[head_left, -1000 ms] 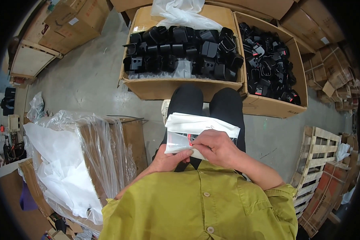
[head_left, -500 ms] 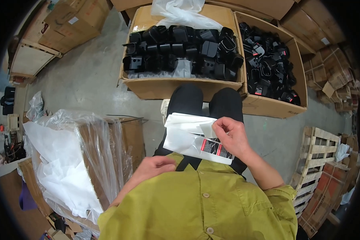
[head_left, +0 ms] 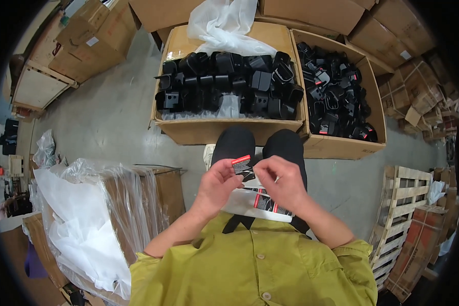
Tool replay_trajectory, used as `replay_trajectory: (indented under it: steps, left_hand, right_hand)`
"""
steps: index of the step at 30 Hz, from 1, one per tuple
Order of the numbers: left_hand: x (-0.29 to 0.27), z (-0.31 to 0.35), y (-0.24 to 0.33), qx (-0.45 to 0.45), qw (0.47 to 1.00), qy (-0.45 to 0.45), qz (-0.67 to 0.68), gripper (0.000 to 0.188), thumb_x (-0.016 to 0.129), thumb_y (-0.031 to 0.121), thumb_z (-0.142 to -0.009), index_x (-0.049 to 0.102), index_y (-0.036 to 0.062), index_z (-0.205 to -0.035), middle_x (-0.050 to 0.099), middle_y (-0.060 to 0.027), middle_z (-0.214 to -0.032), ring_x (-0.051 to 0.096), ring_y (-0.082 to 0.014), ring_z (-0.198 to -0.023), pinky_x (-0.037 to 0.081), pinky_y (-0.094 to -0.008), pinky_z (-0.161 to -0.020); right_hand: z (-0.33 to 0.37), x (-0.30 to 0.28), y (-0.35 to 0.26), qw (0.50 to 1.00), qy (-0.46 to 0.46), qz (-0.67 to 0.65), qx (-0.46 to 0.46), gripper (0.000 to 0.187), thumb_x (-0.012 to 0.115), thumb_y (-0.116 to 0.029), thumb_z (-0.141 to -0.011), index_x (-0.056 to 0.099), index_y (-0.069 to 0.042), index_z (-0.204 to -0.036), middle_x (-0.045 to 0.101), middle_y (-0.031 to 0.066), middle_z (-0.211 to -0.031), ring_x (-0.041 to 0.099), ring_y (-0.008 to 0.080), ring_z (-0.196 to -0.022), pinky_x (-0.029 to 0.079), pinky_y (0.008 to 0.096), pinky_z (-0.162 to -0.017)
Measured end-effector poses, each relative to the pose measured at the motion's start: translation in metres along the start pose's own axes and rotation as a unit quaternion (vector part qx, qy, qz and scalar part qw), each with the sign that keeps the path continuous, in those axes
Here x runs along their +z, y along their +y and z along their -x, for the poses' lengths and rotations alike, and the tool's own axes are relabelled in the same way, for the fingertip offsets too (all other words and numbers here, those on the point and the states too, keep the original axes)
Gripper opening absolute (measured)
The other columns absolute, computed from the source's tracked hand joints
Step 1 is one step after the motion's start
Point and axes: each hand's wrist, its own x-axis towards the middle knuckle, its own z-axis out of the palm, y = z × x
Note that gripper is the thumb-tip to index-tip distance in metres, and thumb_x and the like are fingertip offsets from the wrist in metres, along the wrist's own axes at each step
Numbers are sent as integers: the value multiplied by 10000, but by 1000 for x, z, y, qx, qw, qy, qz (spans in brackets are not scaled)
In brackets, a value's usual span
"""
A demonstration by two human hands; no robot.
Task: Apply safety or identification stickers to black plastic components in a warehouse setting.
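Over my lap, my left hand (head_left: 217, 184) pinches the left side of a small black label (head_left: 243, 167) with a red band along its top. Closed fingertips of my right hand (head_left: 282, 181) meet the label's right edge. Beneath both hands, a white label sheet (head_left: 235, 205) rests on my thighs, partly hidden by them. More black-and-red labels (head_left: 264, 202) show on the sheet near my right wrist.
Ahead stands a cardboard box (head_left: 229, 131) of black plastic parts (head_left: 217, 86). The box to its right (head_left: 341, 149) holds jumbled black parts (head_left: 334, 102), several with red-banded labels. A plastic-wrapped carton (head_left: 122, 204) is at left, a wooden pallet (head_left: 400, 214) at right.
My left hand has risen from my waist to the label, which is now held up above the sheet. My right hand has moved slightly left and down, away from the sheet's upper edge.
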Motion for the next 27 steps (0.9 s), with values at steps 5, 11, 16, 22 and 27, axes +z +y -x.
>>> replay_trajectory:
  steps: [5, 11, 16, 22, 27]
  left_hand:
    - [-7, -13, 8, 11, 1000, -8, -8, 247, 525, -42, -767, 502, 18, -1006, 556, -27, -858, 530, -87, -776, 474, -231, -703]
    - [-9, -34, 12, 142, 982, -19, -125, 442, 511, -53, -770, 403, 4, -1195, 442, -86, -1150, 520, -149, -948, 443, -260, -791]
    - [-89, -132, 1, 186, 900, 200, -340, 477, 562, 102, -759, 385, 1, -1190, 512, -152, -1081, 528, -204, -932, 447, -303, -764]
    - [-127, -249, -33, 154, 743, 190, -623, 396, 577, 294, -746, 539, -6, -1001, 576, -188, -909, 551, -330, -850, 438, -389, -736]
    - [-128, -283, -57, 27, 728, 185, -660, 265, 541, 297, -756, 583, 58, -862, 591, -180, -844, 554, -346, -832, 448, -420, -713]
  right_hand:
    - [-18, -5, 3, 994, 2, -89, 56, 54, 589, -26, -735, 574, 15, -766, 530, 39, -663, 456, 53, -526, 370, 196, -463]
    - [-32, 2, 16, 994, 57, -80, 42, 33, 568, 21, -703, 539, 5, -698, 493, 15, -634, 434, 38, -518, 350, 182, -455]
    - [-45, -8, 52, 967, 124, -175, 141, 30, 561, -13, -744, 541, -10, -722, 512, -31, -654, 447, 17, -573, 383, 161, -523]
    - [-49, -14, 67, 946, 142, -222, 188, 34, 583, -29, -775, 551, -18, -776, 492, -60, -649, 414, -4, -578, 355, 139, -520]
    - [-43, -20, 77, 936, 153, -232, 216, 123, 589, -23, -773, 544, -14, -886, 516, -50, -691, 445, 2, -611, 371, 141, -549]
